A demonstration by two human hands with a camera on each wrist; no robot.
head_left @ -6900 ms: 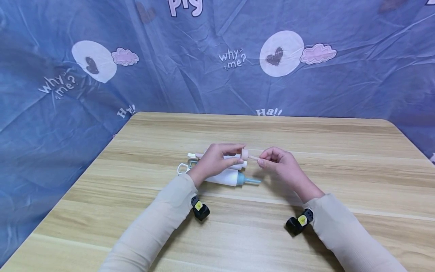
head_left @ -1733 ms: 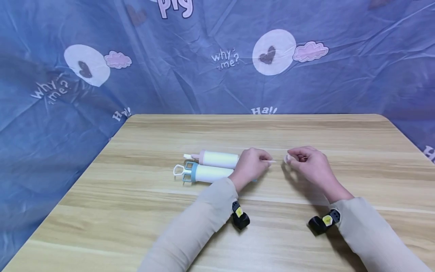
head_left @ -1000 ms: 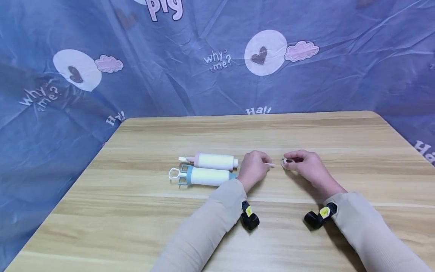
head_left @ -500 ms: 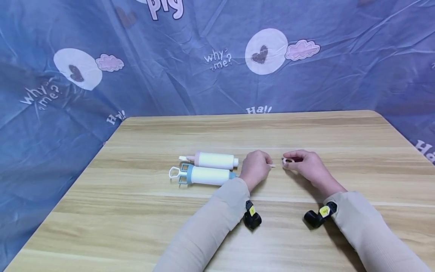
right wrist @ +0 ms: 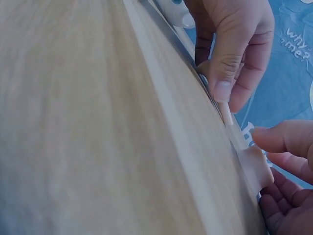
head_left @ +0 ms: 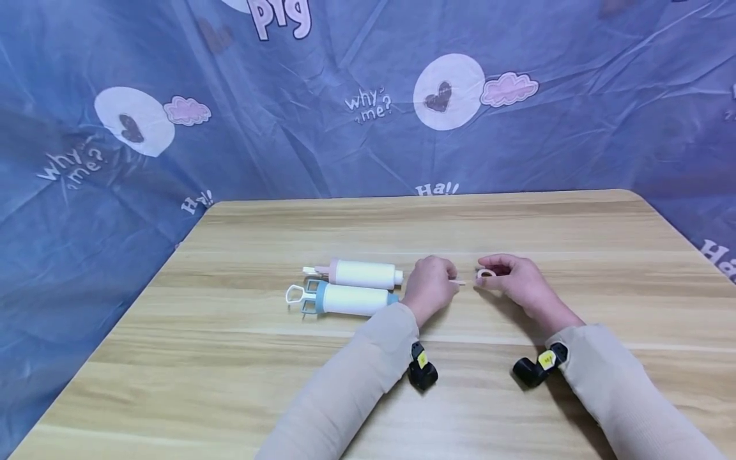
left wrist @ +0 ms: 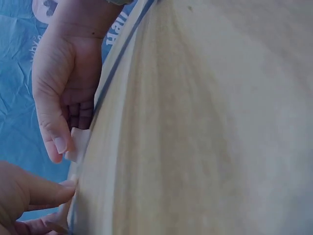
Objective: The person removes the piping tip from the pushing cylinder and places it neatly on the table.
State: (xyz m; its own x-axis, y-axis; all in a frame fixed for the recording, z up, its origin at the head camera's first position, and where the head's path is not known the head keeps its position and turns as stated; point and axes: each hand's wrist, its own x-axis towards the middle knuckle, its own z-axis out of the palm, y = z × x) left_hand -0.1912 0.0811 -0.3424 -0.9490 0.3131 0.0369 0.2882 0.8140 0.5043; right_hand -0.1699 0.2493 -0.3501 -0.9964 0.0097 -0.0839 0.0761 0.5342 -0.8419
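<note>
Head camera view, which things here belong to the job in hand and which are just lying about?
In the job:
left hand, pinching a thin pale stick
right hand, holding a small pale ring

Lying about, apparently:
white tube with a pink collar, perhaps related
white tube with a blue collar, beside it

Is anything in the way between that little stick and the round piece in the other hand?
No, nothing visible. The little stick in the left hand and the round piece in the right hand have just an open gap between them. The white tubes lie outside it, leftward.
</note>
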